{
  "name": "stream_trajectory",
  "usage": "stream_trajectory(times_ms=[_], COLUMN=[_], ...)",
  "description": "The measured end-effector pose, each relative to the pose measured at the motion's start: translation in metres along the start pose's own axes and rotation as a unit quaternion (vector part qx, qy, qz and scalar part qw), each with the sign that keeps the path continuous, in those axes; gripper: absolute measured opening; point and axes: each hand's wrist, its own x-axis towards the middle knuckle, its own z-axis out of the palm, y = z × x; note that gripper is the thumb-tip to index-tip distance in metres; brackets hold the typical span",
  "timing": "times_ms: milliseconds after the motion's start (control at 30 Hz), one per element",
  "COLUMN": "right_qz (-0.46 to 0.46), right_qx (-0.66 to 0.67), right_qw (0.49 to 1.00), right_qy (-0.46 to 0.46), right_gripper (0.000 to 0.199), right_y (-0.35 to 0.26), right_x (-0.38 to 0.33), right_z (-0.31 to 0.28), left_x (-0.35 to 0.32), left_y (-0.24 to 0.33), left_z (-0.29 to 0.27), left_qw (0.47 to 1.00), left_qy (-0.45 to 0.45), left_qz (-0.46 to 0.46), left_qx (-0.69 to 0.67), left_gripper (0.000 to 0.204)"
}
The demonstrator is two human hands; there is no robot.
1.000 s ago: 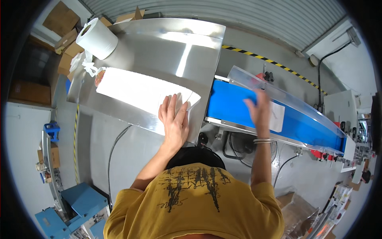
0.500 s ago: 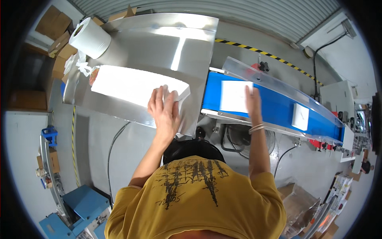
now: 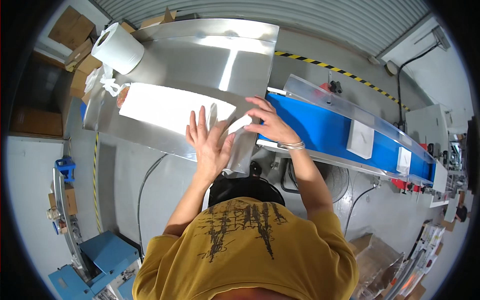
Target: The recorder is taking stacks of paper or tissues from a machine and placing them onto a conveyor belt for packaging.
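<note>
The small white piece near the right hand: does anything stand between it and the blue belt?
Yes: the right hand is between the white piece and the blue belt, its fingers at the piece's right end. No other loose object shows there.

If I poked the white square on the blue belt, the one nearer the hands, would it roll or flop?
The white square probably wouldn't roll: its outline has corners. It would likely slide instead of tipping, because it lies flat on the blue belt. It may not be very floppy, as its edges look straight.
</note>
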Motion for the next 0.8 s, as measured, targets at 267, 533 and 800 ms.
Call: stream_trajectory(times_ms=[267, 533, 800], right_qz=[0.477, 0.202, 0.285], right_qx=[-0.115, -0.099, 0.277], right_qw=[0.82, 0.972, 0.917], right_qy=[0.296, 0.067, 0.038], right_gripper=[0.031, 0.056, 0.038], right_y=[0.052, -0.022, -0.01], right_x=[-0.111, -0.018, -0.001], right_z=[-0.061, -0.05, 0.001], left_x=[-0.004, -0.004, 0.004], left_y=[-0.02, -0.018, -0.026], left_z=[0.01, 0.007, -0.002], left_qw=[0.998, 0.999, 1.0], left_qy=[0.057, 0.039, 0.027], left_qz=[-0.003, 0.0, -0.005], left_qx=[0.022, -0.01, 0.002], left_gripper=[0.031, 0.029, 0.034])
